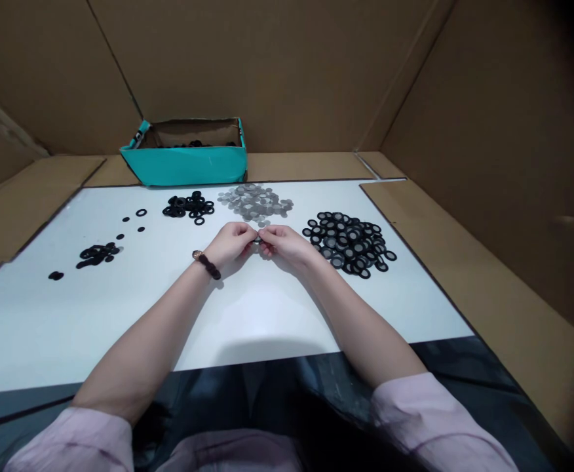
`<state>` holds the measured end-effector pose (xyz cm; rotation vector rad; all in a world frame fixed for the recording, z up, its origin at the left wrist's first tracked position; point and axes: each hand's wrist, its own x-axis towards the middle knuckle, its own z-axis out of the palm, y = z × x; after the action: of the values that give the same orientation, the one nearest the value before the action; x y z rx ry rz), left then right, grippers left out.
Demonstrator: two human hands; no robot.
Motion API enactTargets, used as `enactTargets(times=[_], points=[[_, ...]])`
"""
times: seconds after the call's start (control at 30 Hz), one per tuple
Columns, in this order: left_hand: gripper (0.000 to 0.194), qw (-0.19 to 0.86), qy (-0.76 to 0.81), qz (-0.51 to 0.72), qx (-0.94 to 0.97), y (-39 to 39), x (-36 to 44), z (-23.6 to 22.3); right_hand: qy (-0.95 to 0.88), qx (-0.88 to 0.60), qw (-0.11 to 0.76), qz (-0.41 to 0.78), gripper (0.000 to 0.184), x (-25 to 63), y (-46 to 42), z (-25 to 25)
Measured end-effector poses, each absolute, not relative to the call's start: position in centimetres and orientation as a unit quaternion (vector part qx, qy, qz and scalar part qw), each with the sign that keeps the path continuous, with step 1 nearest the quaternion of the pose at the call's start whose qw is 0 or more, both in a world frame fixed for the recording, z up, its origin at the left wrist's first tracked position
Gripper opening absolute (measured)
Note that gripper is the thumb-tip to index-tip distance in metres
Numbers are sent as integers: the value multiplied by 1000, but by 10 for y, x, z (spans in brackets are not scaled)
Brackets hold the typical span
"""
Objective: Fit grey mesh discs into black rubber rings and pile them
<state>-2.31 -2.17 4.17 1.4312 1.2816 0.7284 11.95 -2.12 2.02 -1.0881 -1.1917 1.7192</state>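
My left hand (230, 242) and my right hand (286, 244) meet over the middle of the white board, both closed. Between their pinched thumbs and fingers is a small black ring (257, 240), mostly covered by the fingertips. Just beyond the hands lies a loose heap of translucent grey discs (255, 200). Close to my right wrist sits a pile of black rings with grey centres (350, 244). Plain black rings (189, 205) are heaped beyond my left hand.
At the far edge stands a turquoise box (186, 165) with dark pieces inside. Small black pieces (98, 254) lie in a cluster on the left, with several strays around. Cardboard walls (297, 78) enclose the white board (262, 308) at the back and sides.
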Motion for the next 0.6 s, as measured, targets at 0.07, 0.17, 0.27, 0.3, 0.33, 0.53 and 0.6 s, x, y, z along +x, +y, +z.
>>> enactTargets(times=[0.07, 0.17, 0.27, 0.3, 0.33, 0.53, 0.6], points=[[26, 493, 548, 324, 593, -22, -20, 41, -462, -428, 396, 669, 28, 118, -21, 18], [25, 513, 548, 380, 541, -23, -16, 38, -442, -431, 418, 667, 26, 114, -22, 17], [24, 570, 531, 370, 506, -22, -18, 37, -422, -437, 423, 673, 22, 112, -23, 21], [22, 583, 525, 344, 516, -22, -20, 38, -419, -441, 415, 677, 22, 113, -23, 24], [19, 590, 518, 316, 532, -21, -23, 39, -419, -445, 402, 682, 24, 114, -24, 26], [15, 612, 488, 253, 569, -18, -33, 42, -468, -455, 323, 686, 30, 122, -24, 33], [17, 610, 492, 252, 567, -18, -31, 39, -495, -457, 326, 663, 31, 124, -23, 31]])
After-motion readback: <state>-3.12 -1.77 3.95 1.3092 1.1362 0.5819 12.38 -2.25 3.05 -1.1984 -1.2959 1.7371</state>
